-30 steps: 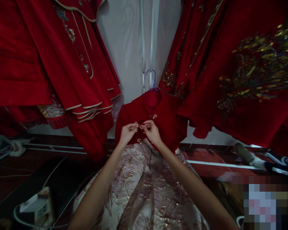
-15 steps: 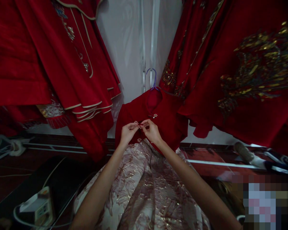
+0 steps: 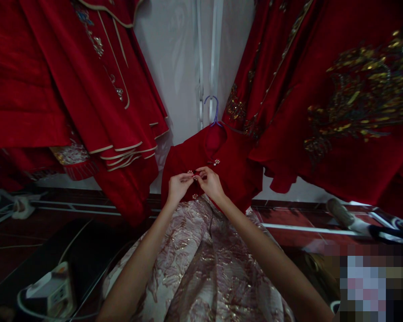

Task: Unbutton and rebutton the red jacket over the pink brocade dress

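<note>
A red top on a purple hanger lies spread before me, its neckline toward the wall. Small pearly flower buttons run along its front opening, with another such button nearer to me. My left hand pinches the front edge at a middle button, thumb and fingers pressed together. Right beside it, nearly touching, my right hand pinches the same fastening from the other side. The fingertips partly hide the button and its loop. Below the top, shiny pinkish brocade cloth spreads between my forearms.
Red garments with pale piping hang on the left, and red garments with gold sequins on the right. A power strip with a cable sits on a dark board at lower left. White rack bars run low over the tiled floor.
Both hands stay at the same button, with only slight shifts of the fingers. The red top keeps its place.
</note>
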A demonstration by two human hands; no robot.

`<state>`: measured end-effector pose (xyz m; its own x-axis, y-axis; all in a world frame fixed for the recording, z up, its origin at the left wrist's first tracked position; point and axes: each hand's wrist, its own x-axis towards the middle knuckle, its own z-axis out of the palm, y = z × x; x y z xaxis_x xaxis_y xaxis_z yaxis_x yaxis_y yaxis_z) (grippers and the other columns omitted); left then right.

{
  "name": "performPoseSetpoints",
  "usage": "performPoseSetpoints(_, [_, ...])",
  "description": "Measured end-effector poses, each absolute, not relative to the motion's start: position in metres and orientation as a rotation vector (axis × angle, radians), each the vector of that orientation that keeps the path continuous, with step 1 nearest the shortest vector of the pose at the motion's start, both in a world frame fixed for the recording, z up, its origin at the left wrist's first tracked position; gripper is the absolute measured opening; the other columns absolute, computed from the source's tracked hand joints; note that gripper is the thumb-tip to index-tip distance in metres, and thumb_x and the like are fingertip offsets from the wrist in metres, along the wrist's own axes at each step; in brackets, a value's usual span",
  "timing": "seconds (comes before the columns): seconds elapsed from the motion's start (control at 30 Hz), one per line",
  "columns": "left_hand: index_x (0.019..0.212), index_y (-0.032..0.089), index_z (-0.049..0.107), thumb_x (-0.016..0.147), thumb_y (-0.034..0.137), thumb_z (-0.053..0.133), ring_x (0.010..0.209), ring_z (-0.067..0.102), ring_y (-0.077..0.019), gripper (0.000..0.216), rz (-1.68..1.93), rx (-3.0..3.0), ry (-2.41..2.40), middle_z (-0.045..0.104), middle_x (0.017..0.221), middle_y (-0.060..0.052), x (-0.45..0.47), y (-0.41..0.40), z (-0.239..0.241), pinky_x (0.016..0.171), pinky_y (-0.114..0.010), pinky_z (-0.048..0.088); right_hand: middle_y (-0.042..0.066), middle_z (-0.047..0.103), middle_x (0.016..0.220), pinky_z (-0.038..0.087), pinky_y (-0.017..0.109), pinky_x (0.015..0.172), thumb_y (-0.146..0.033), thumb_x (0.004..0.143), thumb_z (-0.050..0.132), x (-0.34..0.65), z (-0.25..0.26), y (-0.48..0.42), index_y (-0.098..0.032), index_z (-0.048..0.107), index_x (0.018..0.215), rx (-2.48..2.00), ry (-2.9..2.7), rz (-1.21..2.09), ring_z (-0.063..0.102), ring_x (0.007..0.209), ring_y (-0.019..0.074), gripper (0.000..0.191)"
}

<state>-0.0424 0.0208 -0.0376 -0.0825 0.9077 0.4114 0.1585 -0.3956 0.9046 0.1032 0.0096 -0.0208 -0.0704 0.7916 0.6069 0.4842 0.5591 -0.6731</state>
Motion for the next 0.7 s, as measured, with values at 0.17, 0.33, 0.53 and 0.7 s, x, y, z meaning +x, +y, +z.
performPoseSetpoints(0.17, [0.079, 0.013, 0.07, 0.065, 0.028, 0.069, 0.07, 0.067, -0.0164, 0.02, 1.488, 1.671, 1.205, 0.071, 0.079, -0.007, -0.047, 0.021, -0.037, 0.071, -0.03, 0.054, 0.002, 0.061, 0.08, 0.049, 0.026, 0.069, -0.019, 0.079, 0.054, 0.101, -0.022, 0.009, -0.018, 0.057, 0.095, -1.078, -1.674, 0.352, 0.058, 0.07, 0.0127, 0.016])
performPoseSetpoints(0.33, [0.081, 0.015, 0.066, 0.067, 0.026, 0.068, 0.07, 0.065, -0.014, 0.018, 1.442, 1.76, 1.134, 0.069, 0.078, -0.005, -0.051, 0.017, -0.037, 0.071, -0.027, 0.052, 0.002, 0.064, 0.081, 0.05, 0.025, 0.067, -0.02, 0.08, 0.052, 0.104, -0.021, 0.01, -0.019, 0.057, 0.093, -1.066, -1.685, 0.455, 0.062, 0.072, 0.0125, 0.014])
performPoseSetpoints(0.53, [0.094, 0.018, 0.059, 0.071, 0.019, 0.061, 0.077, 0.057, -0.014, 0.022, 1.455, 1.857, 1.343, 0.058, 0.089, -0.004, -0.045, -0.013, -0.061, 0.069, -0.028, 0.049, 0.002, 0.069, 0.089, 0.051, 0.026, 0.075, -0.02, 0.083, 0.049, 0.132, -0.033, -0.004, -0.019, 0.062, 0.091, -1.098, -1.715, 0.619, 0.065, 0.078, 0.0123, 0.015])
performPoseSetpoints(0.7, [0.099, 0.025, 0.062, 0.067, 0.011, 0.061, 0.102, 0.043, -0.0229, 0.035, 1.287, 2.308, 1.551, 0.042, 0.103, -0.006, -0.039, -0.049, -0.08, 0.088, -0.04, 0.041, 0.002, 0.069, 0.08, 0.048, 0.023, 0.062, -0.019, 0.08, 0.051, 0.16, -0.066, -0.033, -0.019, 0.063, 0.091, -1.315, -1.795, 0.65, 0.064, 0.067, 0.0134, 0.016])
